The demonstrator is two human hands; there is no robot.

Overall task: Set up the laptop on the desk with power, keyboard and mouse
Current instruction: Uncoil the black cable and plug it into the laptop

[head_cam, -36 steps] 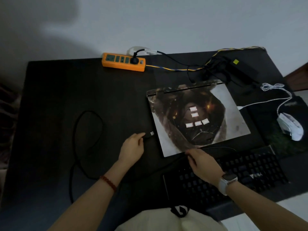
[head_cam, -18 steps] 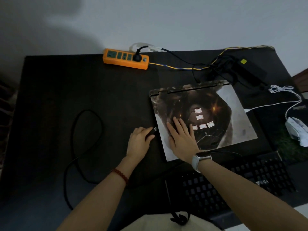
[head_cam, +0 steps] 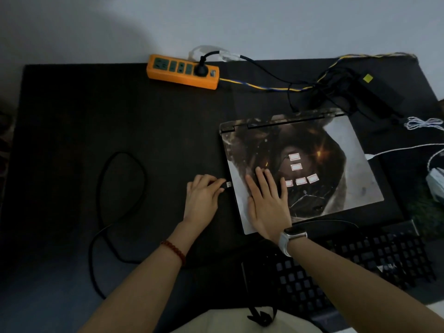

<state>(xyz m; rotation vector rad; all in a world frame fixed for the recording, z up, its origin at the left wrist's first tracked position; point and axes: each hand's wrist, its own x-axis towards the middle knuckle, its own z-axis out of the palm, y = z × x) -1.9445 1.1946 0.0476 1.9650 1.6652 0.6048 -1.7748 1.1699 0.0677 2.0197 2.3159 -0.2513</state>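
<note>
Five small blank white labels [head_cam: 300, 180] on closed picture-skinned laptop [head_cam: 336, 164], dark tabletop [head_cam: 96, 116]; right hand [head_cam: 266, 203] flat, fingers released; left hand [head_cam: 201, 198] fingers grasping silver-tipped black plug [head_cam: 227, 184] touching laptop's left edge.

We see the closed, art-skinned laptop [head_cam: 312, 164] flat on the desk [head_cam: 120, 140], black keyboard [head_cam: 348, 265] before it, white mouse [head_cam: 436, 183] right.
</note>
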